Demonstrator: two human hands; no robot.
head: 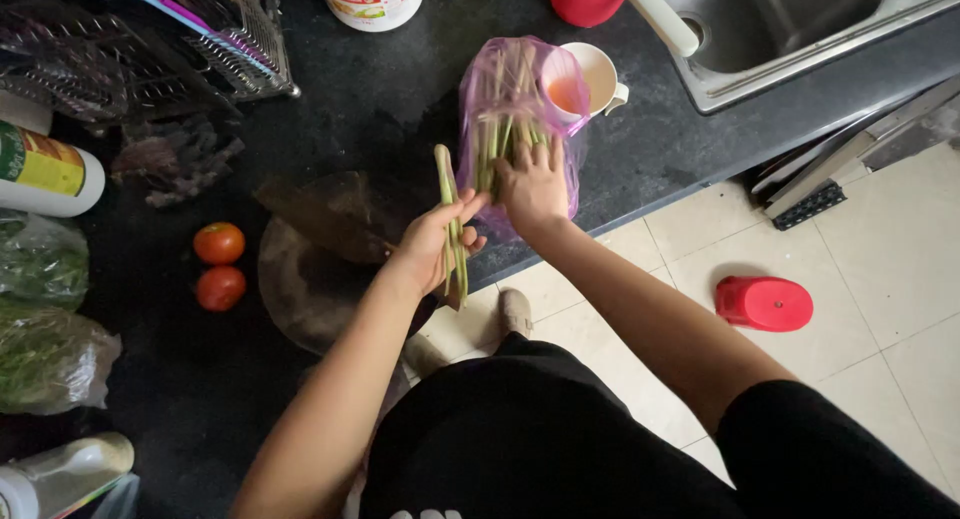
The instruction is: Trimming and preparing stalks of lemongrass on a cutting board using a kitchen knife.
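A dark stone counter (380,109) carries two red tomatoes (219,265) beside a round wooden board (310,289), a purple bag of green stalks (515,119) touching a white cup (592,79), a wire dish rack (150,39), bagged greens (45,319) and a steel sink (790,29). A red stool (764,303) sits on the tiled floor (880,259).

Home kitchen: sink (790,29), dish rack (150,39), tomatoes (219,264)

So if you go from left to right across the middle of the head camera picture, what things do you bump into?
Two round red tomatoes → left hand holding long green stalks → right hand on the purple plastic bag → white cup → red plastic stool on the floor.
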